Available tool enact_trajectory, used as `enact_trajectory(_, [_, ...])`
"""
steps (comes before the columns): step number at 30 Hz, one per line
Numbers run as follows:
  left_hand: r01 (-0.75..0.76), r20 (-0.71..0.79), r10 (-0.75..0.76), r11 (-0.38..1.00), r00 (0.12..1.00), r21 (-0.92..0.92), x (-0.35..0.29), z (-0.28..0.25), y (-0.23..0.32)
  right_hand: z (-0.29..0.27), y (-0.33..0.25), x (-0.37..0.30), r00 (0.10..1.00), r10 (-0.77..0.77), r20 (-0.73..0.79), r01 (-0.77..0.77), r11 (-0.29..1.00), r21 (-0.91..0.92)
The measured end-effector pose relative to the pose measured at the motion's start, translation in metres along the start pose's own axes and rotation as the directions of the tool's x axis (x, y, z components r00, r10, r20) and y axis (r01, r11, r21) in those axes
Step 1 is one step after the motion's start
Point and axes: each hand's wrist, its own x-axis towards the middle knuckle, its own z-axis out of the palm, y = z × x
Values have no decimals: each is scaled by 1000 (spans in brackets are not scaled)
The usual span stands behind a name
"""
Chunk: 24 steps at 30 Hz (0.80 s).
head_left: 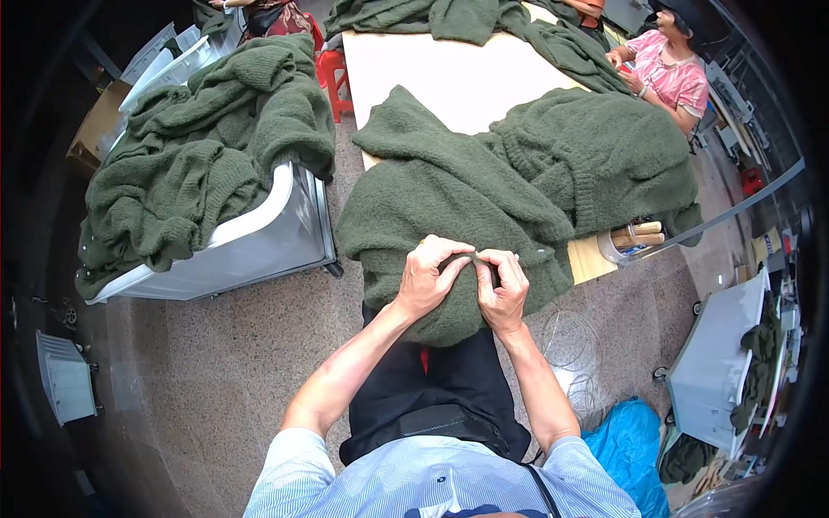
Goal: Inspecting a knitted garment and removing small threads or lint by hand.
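Observation:
A dark green knitted sweater lies spread over the near edge of the table, its lower part hanging toward my lap. My left hand pinches a bit of its knit between thumb and forefinger. Right beside it, my right hand grips the same stretch of fabric, its curled fingertips almost meeting the left ones. Whether a small tool sits between the fingertips is too fine to make out. Another green sweater is bunched on the table to the right, touching the first.
At left stands a white wheeled cart heaped with green sweaters. A holder with wooden-handled tools sits at the table's right corner. The pale tabletop stretches away. A person in pink works at far right; a blue bag lies on the floor.

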Motion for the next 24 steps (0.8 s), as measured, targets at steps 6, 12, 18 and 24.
enact_trajectory(6, [-4,-5,4,1000,1000,-21,1,2,2,1,0,0,1000,-9,-9,9,1000,4])
enact_trajectory(12, [12,-15,-12,999,1000,41,0,4,8,0,-2,1,995,-98,10,99,994,-44])
enact_trajectory(18, [-192,-47,207,957,977,215,4,11,10,-1,-2,0,1000,15,22,-16,1000,20])
enact_trajectory(24, [-196,6,197,966,980,171,3,10,9,-5,0,1,967,248,51,-253,958,133])
